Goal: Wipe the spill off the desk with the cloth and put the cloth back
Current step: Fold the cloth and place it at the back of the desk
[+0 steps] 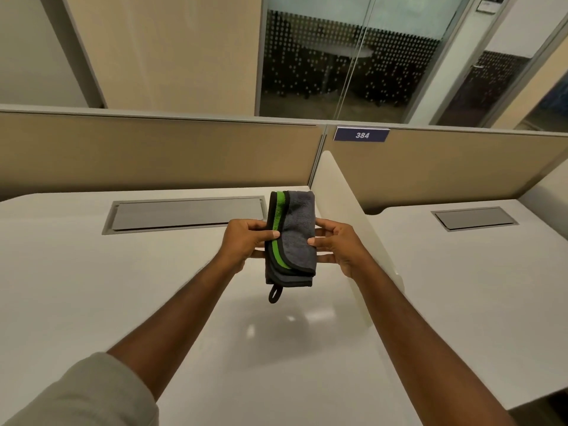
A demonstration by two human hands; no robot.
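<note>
A folded grey cloth (pixel 296 238) with a green stripe, black edging and a black hanging loop is held up above the white desk (pixel 123 287). My left hand (pixel 246 244) grips its left edge, thumb on the green stripe. My right hand (pixel 338 247) grips its right edge, thumb on the grey face. The cloth hangs upright between both hands, clear of the desk surface. I see no spill on the desk; only soft light reflections show below the cloth.
A grey cable hatch (pixel 187 213) is set into the desk behind my hands. A cream divider panel (pixel 347 229) runs along the desk's right side, with a second desk (pixel 479 287) beyond. Tan partition walls (pixel 153 152) stand at the back, one bearing a "384" sign (pixel 362 135).
</note>
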